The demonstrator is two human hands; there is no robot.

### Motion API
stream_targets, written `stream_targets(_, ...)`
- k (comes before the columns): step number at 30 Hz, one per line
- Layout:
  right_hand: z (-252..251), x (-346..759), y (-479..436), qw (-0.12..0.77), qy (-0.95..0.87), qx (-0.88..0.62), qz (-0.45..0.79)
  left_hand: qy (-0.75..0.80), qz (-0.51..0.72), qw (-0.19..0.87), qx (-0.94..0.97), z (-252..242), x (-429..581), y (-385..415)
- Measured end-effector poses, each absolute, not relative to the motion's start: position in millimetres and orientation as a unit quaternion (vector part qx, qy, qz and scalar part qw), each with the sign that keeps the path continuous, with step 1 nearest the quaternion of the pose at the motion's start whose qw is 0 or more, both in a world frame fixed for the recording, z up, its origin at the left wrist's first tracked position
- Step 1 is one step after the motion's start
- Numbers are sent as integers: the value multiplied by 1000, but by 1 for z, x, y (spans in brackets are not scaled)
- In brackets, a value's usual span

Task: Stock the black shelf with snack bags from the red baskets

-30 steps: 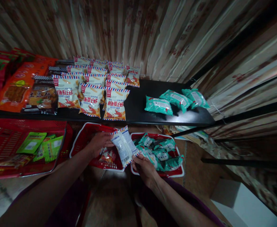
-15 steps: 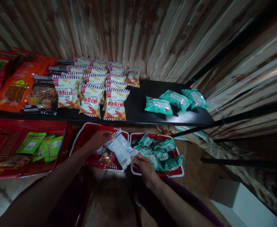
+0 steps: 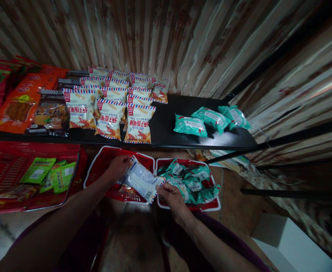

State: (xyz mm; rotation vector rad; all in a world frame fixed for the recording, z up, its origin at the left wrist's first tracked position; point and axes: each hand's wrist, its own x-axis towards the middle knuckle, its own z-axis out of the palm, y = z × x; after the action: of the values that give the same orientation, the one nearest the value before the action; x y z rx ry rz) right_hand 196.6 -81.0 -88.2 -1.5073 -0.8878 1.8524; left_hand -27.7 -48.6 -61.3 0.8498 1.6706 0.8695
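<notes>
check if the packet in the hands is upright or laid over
Laid over: left hand and right hand hold the shrimp chip packet nearly flat, back up.

The back wall is covered in a glossy, vertically striped material in beige and brown with a faint reddish pattern. It may be a curtain or wallpaper; the blur makes it hard to tell. The same covering runs along the right side. A long black shelf stands against it, its top catching a pale patch of light near the right end. Thin black bars cross the right side below shelf level. The floor is brownish and dim. A white box sits in the lower right corner.
</notes>
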Motion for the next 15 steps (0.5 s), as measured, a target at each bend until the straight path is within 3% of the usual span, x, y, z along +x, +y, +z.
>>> stream_targets(8,-73,195,-75,320,-359,-568,667,711,341,511,344,-64,-25,-49)
stream_targets(15,-94,203,-76,325,-407,-571,634,713,317,501,375,-65,-22,-48)
